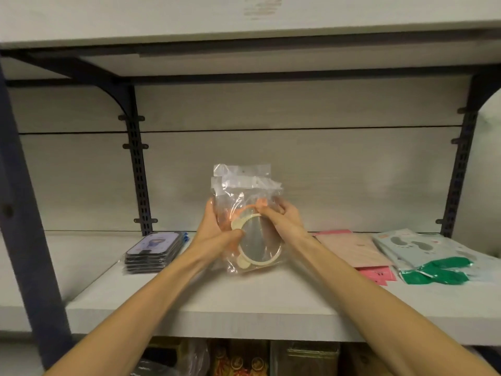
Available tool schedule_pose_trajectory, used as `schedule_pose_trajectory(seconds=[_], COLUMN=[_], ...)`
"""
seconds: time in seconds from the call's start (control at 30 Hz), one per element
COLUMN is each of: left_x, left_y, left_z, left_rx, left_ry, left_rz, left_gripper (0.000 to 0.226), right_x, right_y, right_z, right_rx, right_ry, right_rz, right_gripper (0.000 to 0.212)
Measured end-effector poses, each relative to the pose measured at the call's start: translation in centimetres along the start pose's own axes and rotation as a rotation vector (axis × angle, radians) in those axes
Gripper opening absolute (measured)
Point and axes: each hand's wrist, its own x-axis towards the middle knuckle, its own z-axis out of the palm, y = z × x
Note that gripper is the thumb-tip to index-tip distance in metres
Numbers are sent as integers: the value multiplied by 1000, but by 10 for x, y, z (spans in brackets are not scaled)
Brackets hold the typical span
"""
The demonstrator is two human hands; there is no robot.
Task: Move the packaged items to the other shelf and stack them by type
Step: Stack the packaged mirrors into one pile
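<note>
Two hands carry your bundle of clear crinkly plastic bags holding round cream- and orange-rimmed mirrors [250, 221], upright above the middle of the white shelf board [244, 302]. Your left hand [214, 234] grips its 9 o'clock edge, thumb across the front; your right hand [284, 221] pinches the 3 o'clock side, fingers [267, 211] curled over the film. The long axis runs 12 to 6, bottom edge near the board, so both hands are equally close. Slippery film, hard discs inside. Flat dark glossy packs [154, 253] are stacked at 9 o'clock; pink flat packets [360, 253] and pale-blue-and-green soft bags [428, 256] lie at 3 o'clock.
</note>
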Motion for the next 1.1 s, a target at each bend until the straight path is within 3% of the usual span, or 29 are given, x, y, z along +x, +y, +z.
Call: schedule_pose_trajectory(seconds=[0.07,0.13,0.37,0.43,0.6,0.67,0.87,1.0,1.1], left_x=[-2,-12,-15,-19,-29,-30,-27,-23,-26], left_y=[-5,-9,-13,-13,-19,-20,-28,-27,-31], left_z=[3,8,19,20,27,25,13,16,12], left_rx=[4,0,-91,-110,-149,-127,-94,-117,-97], left_ry=[-4,-11,28,40,75,37,-98,-131,-65], left_rz=[8,-17,-19,-22,61,65,-63,-152,-118], left_gripper=[95,116,140,141,122,125,155,157,146], right_x=[-5,-15,-24,-26,-51,-56,-51,-45,-47], right_y=[4,14,18,19,21,19,26,23,22], right_z=[-1,-4,-14,-16,-18,-20,-31,-27,-34], right_rx=[-86,-200,-100,-112,-136,-170,-227,-218,-228], right_ry=[37,39,-128,-114,-72,-69,-231,-252,-267], right_rz=[-147,-197,-59,-96,-316,-371,-144,-103,-74], right_gripper=[60,59,69,72,46,42,70,58,66])
